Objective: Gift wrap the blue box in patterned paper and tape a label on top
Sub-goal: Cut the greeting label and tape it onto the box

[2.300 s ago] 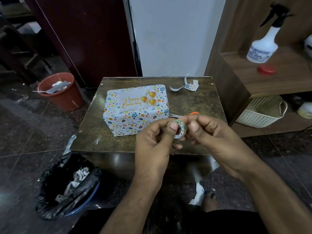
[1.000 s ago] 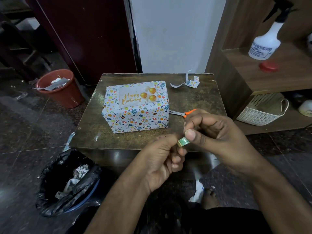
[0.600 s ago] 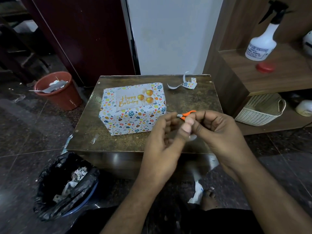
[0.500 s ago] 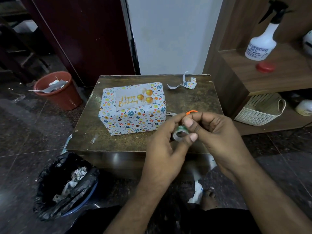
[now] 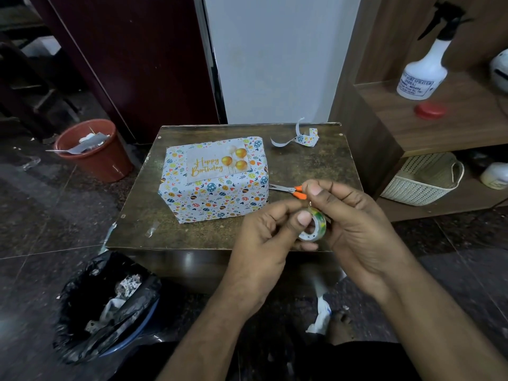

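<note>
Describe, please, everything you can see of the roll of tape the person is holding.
The roll of tape is a small ring with a pale core that shows a row of small holes, its clear wound tape glinting green and yellow. It is held above the near edge of the table, tilted so its open centre partly faces the camera. The left hand grips it with the thumb across the opening; the right hand holds its far side, thumb and finger pinching at the top rim.

Head view, single wide-angle camera, looking forward and steeply down.
Set close above both hands (image 5: 316,232) at the near edge of the small table (image 5: 192,232); the frame reaches floor at left, shelving (image 5: 453,127) at right, wall at far end.
</note>
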`<move>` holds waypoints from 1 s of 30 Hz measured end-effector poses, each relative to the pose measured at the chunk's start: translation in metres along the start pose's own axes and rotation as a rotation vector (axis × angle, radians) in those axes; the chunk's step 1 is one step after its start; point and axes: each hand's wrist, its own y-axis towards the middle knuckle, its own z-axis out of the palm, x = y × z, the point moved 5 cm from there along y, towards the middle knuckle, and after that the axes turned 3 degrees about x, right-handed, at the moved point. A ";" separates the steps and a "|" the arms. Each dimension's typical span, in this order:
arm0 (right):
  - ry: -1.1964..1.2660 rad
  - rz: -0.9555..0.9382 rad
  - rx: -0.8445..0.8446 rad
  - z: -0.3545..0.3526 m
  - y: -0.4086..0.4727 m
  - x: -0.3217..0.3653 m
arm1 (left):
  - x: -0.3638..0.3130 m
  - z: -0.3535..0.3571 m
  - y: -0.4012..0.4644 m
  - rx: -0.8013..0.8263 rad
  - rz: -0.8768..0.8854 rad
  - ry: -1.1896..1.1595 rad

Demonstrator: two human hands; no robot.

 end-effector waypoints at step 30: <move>-0.175 -0.191 0.016 0.008 -0.004 0.006 | -0.020 0.005 -0.012 -0.323 0.401 0.621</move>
